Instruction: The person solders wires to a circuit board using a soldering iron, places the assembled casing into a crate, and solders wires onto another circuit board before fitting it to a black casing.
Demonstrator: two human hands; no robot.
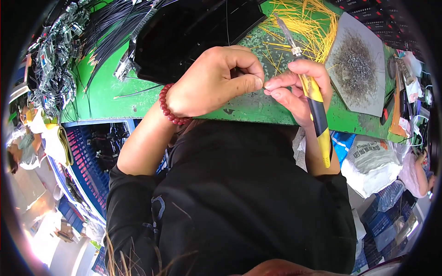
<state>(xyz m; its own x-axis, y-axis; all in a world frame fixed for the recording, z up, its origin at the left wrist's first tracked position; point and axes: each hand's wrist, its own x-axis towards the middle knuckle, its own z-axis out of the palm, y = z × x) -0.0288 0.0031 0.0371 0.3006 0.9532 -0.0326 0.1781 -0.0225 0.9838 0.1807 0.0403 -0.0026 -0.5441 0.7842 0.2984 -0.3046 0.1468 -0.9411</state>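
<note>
My left hand (216, 85), with a dark red bead bracelet (166, 108) at the wrist, is closed in a pinch above the front of the green bench (133, 101). What sits between its thumb and forefinger is too small to make out. My right hand (304, 87) holds a soldering iron (317, 112) with a yellow and black handle, its metal tip pointing up and away from me. The right thumb and fingertips meet the left fingertips at the same spot. Behind my left hand lies a large black plastic tray-like piece (184, 37).
Thin yellow wires (317, 23) are heaped at the back right, beside a grey sheet (343, 94) covered with dark residue. Black wires (110, 23) and a pile of small wired metal parts (55, 69) lie at the left. Blue crates (87, 161) stand below the bench.
</note>
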